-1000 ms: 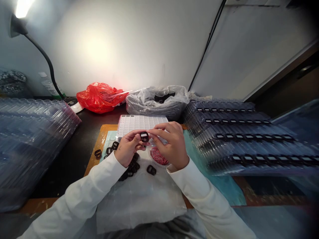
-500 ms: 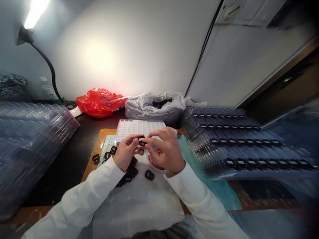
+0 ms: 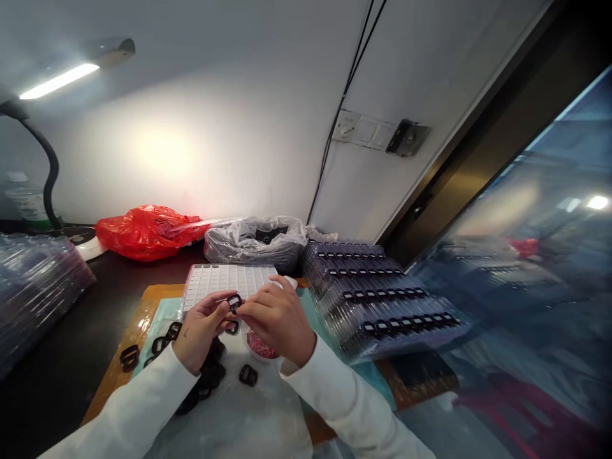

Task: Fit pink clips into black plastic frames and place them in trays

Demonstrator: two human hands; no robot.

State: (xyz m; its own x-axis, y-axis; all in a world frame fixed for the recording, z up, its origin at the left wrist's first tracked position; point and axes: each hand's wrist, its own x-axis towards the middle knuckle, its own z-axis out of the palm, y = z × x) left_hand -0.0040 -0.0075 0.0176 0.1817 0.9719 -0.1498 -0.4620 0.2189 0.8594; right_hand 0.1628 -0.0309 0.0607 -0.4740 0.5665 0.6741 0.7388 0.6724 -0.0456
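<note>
My left hand (image 3: 199, 333) pinches a small black plastic buckle (image 3: 234, 303) upright between thumb and fingers. A second black buckle (image 3: 232, 327) shows just under it, by the lower fingers. My right hand (image 3: 280, 320) is closed, its thumb and fingertips pinched at the right edge of the held buckle; anything tiny between them is hidden. Below the right hand stands a round white tub (image 3: 262, 347) of small pink-red pieces, partly covered by the hand. A pile of black buckles (image 3: 210, 373) lies beside and under my left wrist, and a single loose buckle (image 3: 248, 375) sits right of it.
A white gridded tray (image 3: 224, 284) lies behind my hands. Further back are a red plastic bag (image 3: 148, 233) and a clear-bag-lined container (image 3: 253, 242). Stacked clear trays with rows of black buckles (image 3: 377, 296) stand right; more clear trays (image 3: 38, 274) stand left, near a lamp (image 3: 52, 159).
The view has swung right, so the table's things appear further left and lower. My right fingers, spread a little before, are drawn together at the buckle's edge. The left hand keeps its hold.
</note>
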